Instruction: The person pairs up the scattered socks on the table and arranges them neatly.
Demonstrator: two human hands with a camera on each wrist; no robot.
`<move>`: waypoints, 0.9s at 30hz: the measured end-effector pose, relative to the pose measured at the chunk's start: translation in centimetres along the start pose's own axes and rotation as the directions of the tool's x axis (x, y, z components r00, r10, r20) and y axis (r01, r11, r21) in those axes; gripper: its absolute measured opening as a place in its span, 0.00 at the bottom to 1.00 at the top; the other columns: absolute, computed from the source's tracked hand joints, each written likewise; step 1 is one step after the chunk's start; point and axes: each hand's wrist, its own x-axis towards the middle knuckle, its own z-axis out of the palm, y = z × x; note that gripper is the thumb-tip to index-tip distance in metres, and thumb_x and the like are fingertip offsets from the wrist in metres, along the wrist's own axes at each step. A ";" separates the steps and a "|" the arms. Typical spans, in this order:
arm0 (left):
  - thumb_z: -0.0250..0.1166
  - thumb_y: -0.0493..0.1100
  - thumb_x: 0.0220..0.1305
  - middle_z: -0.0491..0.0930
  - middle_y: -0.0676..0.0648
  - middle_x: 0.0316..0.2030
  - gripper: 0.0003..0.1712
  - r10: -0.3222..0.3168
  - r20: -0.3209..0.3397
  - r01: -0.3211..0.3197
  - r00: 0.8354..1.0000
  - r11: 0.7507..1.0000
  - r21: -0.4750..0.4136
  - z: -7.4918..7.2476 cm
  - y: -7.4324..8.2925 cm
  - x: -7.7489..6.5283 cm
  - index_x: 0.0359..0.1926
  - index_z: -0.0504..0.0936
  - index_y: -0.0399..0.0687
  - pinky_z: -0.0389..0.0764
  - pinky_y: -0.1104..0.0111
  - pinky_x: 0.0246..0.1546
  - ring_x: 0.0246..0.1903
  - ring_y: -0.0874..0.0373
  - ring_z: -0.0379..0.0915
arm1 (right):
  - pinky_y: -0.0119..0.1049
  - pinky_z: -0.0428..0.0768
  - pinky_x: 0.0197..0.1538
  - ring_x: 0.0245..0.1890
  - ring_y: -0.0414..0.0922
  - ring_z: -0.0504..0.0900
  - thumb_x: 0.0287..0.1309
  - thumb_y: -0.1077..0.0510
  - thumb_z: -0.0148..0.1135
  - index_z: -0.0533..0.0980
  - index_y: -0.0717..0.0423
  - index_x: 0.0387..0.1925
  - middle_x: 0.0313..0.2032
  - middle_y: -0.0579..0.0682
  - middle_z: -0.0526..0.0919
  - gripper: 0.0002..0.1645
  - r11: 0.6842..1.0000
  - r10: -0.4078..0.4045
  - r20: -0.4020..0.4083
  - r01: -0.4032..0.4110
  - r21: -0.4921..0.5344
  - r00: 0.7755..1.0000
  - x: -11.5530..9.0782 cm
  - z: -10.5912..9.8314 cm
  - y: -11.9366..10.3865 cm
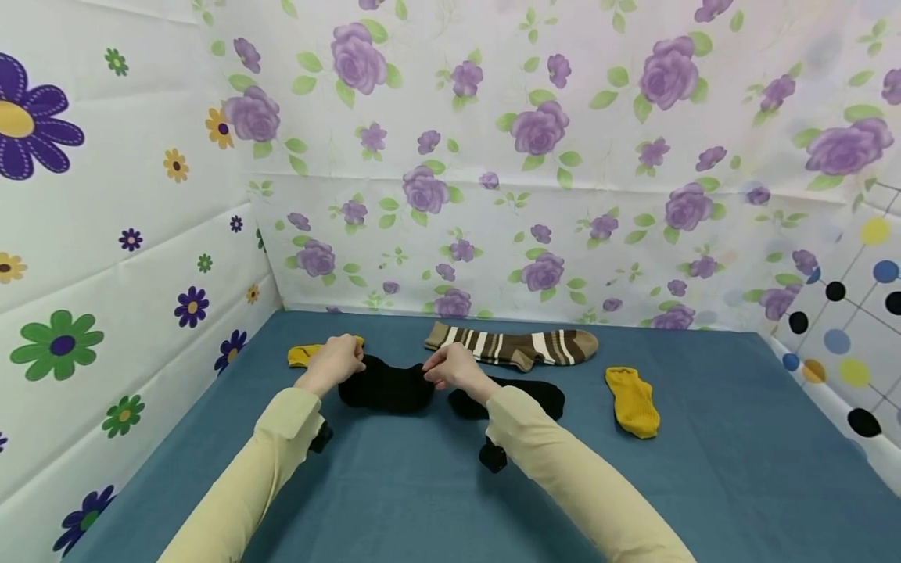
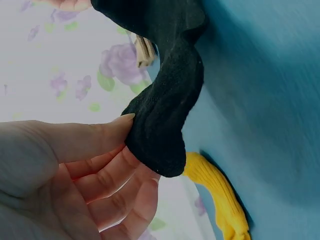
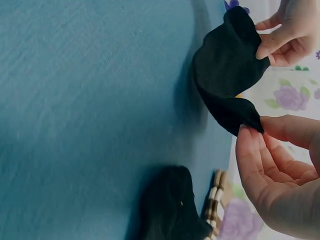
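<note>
Two hands pinch a black sock between them: the left hand by one end, the right hand by the other, thumb against fingertips. Its middle sags; whether that brushes the worktop is hard to tell. With so little fabric caught, especially on the right, a sharp tug could probably slip an end free and let it fold. The right forearm passes over the second black sock, so a lowered sleeve might drag it. Leftward, the hand could nudge the yellow sock just beyond it.

Room is tightest at the back, where the striped sock lies near the edge below the floral sheet. More opens between the forearms and right of the other yellow sock.
</note>
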 end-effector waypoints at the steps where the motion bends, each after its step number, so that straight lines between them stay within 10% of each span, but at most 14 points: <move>1: 0.62 0.33 0.57 0.53 0.50 0.13 0.22 0.003 0.001 -0.003 1.000 1.000 -0.001 0.0 0.2 0.0 0.14 0.61 0.46 0.56 0.68 0.19 0.14 0.58 0.50 | 0.44 0.78 0.35 0.25 0.48 0.80 0.50 0.72 0.62 0.78 0.72 0.35 0.29 0.54 0.78 0.08 1.000 -0.001 0.001 0.001 0.005 1.000 0.0 -0.3 0.0; 27: 0.63 0.36 0.57 0.50 0.50 0.12 0.23 0.097 -0.030 -0.098 0.995 0.994 -0.052 1.0 6.1 1.6 0.13 0.60 0.46 0.53 0.69 0.17 0.13 0.59 0.45 | 0.42 0.78 0.35 0.29 0.53 0.80 0.50 0.70 0.62 0.77 0.72 0.36 0.31 0.57 0.77 0.10 0.996 0.091 -0.061 -0.089 0.032 0.994 -1.6 -6.9 2.4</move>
